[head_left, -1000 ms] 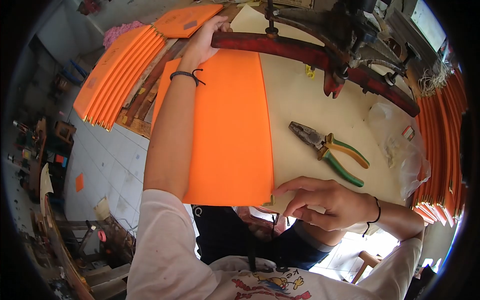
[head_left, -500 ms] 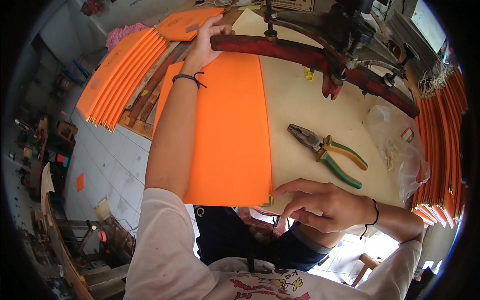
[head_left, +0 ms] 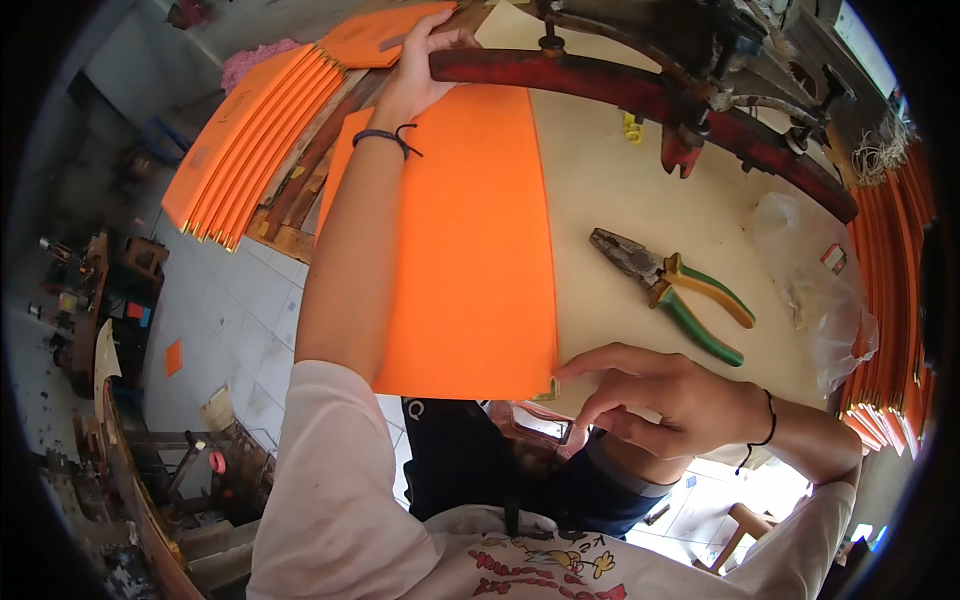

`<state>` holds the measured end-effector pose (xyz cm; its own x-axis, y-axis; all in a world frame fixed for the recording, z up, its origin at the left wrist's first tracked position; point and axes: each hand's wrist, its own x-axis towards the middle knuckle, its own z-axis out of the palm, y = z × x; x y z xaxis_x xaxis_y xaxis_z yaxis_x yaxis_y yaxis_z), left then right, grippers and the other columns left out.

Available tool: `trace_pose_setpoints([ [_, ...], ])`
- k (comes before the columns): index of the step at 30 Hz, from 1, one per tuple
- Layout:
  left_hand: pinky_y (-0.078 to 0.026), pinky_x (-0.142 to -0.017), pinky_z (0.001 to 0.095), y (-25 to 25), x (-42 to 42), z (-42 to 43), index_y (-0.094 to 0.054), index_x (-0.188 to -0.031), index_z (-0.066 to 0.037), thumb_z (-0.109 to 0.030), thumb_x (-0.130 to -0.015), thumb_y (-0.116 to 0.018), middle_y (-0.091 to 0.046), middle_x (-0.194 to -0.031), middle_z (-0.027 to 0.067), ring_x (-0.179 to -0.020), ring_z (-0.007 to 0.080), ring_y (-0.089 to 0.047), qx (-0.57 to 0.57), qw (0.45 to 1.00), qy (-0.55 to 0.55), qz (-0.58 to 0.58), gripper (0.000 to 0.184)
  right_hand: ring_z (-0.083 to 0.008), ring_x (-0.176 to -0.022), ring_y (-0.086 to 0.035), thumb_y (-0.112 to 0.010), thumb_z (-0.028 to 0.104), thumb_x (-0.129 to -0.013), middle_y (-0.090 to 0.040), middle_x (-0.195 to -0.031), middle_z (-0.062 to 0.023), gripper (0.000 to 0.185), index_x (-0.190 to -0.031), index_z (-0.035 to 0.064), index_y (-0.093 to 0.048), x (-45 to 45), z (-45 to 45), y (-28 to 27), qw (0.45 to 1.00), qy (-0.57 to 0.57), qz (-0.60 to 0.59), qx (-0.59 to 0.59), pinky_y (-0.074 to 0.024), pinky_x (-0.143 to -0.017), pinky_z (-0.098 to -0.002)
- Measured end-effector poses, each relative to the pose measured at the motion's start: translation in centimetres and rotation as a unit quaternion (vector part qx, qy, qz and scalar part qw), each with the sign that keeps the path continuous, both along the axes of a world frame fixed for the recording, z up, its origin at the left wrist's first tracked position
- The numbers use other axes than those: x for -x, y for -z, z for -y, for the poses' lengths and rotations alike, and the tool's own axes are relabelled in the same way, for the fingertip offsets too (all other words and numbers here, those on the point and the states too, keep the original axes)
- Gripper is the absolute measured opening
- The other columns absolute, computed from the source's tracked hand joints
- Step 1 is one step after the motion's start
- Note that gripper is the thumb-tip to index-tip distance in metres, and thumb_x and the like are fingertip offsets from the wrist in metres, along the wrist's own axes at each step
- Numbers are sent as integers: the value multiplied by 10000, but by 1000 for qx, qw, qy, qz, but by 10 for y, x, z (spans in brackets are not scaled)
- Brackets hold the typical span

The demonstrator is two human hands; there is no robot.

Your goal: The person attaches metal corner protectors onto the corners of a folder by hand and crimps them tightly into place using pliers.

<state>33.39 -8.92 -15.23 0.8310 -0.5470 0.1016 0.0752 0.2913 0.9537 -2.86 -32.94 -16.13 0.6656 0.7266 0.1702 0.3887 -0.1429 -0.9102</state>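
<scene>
A flat orange folder (head_left: 470, 240) lies lengthwise before me, its near edge at the table's front. At its near right corner sits a small brass-coloured metal piece (head_left: 551, 388). My right hand (head_left: 670, 400) is beside that corner, index fingertip at the metal piece, fingers loosely bent and apart. My left hand (head_left: 425, 65) reaches over the folder to its far end, by the tip of a red metal bar (head_left: 570, 75). Its visible fingers are stretched out; the bar partly hides the hand. Pliers (head_left: 670, 290) with green and yellow handles lie right of the folder.
A fanned stack of orange folders (head_left: 255, 140) stands at the far left, another stack (head_left: 885, 300) at the right. The red bar belongs to a heavy metal machine (head_left: 720, 60) overhanging the table. A clear plastic bag (head_left: 815, 270) and yellow bits (head_left: 632, 128) lie on the tabletop (head_left: 590, 180).
The whole view has shifted slightly, so things appear a little further right and higher. Both hands keep nearly the same places on the folder.
</scene>
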Motion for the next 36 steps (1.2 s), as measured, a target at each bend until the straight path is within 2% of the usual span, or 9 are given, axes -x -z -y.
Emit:
trace_pose_setpoints([
  [2,-488,-818,329,-1,1,0,-585,-846,-27,-512,-914,-504,-622,-860,87,-825,205,-589,3,1000,-4,0,496,-308,-923,-679,-604,-74,-831,-562,-1262,-167,238,-1039,38,-635,-1,0,0,999,6,39,2,-549,-766,-358],
  [10,-506,-792,329,2,-6,0,-598,-860,-20,-522,-917,-499,-627,-865,94,-804,201,-595,21,999,-14,-24,515,-306,-945,-677,-615,-74,-829,-552,-1261,-160,243,-1047,29,-647,0,1,0,1000,7,14,8,-548,-785,-352],
  [13,-504,-799,328,3,-13,-5,-601,-869,-15,-517,-917,-504,-628,-867,95,-816,201,-594,11,999,32,-13,513,-294,-919,-685,-612,-78,-831,-550,-1260,-157,241,-1045,26,-648,-1,1,-1,999,7,28,13,-553,-776,-347],
  [22,-507,-827,347,-2,3,1,-605,-895,-19,-491,-897,-550,-635,-881,89,-835,208,-598,-4,999,-27,-15,475,-250,-857,-699,-595,-79,-836,-546,-1263,-145,231,-1038,21,-649,1,2,1,1000,9,19,14,-561,-746,-332],
  [25,-498,-901,416,-5,5,4,-628,-853,-22,-528,-902,-493,-661,-924,124,-914,240,-599,-16,999,-43,-13,526,-240,-844,-703,-590,-79,-836,-547,-1263,-143,234,-1038,23,-649,-1,1,1,998,8,61,15,-563,-736,-327],
  [26,-494,-896,407,-5,5,4,-626,-852,-22,-527,-903,-492,-663,-923,123,-908,239,-599,-15,999,-45,-12,526,-240,-844,-704,-589,-80,-836,-547,-1262,-142,235,-1039,24,-648,-1,1,1,997,7,80,18,-564,-734,-327],
  [29,-494,-876,377,-1,5,3,-615,-870,-18,-512,-906,-506,-657,-919,117,-884,233,-602,-2,1000,-25,-13,507,-270,-901,-692,-590,-74,-836,-548,-1259,-144,235,-1040,29,-648,1,1,0,1000,8,-7,23,-557,-750,-337],
  [31,-510,-854,357,3,-7,-2,-599,-912,-14,-485,-908,-537,-640,-919,107,-865,222,-608,15,1000,22,-9,475,-285,-924,-685,-589,-76,-836,-548,-1257,-147,236,-1039,29,-646,0,0,1,1000,10,17,15,-554,-756,-341],
  [36,-505,-872,360,10,-16,-5,-600,-921,-6,-490,-918,-520,-640,-932,122,-889,233,-609,37,999,-1,-37,491,-292,-920,-685,-586,-91,-832,-547,-1253,-152,257,-1047,36,-648,-2,0,-2,1000,8,9,28,-553,-756,-341],
])
